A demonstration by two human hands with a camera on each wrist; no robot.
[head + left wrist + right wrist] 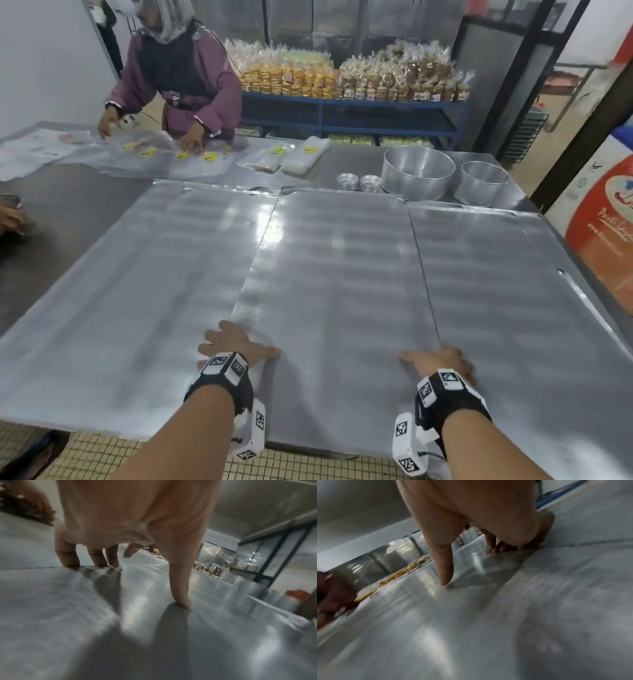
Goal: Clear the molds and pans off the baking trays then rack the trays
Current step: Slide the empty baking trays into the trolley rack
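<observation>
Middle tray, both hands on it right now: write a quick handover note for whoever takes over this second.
Left hand grips the middle tray at its near left edge; right hand grips its near right edge.
Three trays lie side by side, all bare.
Done: the two round pans and small molds stand on the table beyond the trays.
Left: rack all three trays, this one first.

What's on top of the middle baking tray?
Only the hands: left hand and right hand grip the middle tray at its side edges, thumbs on top. No molds or pans on it. Underneath is hidden.
</observation>
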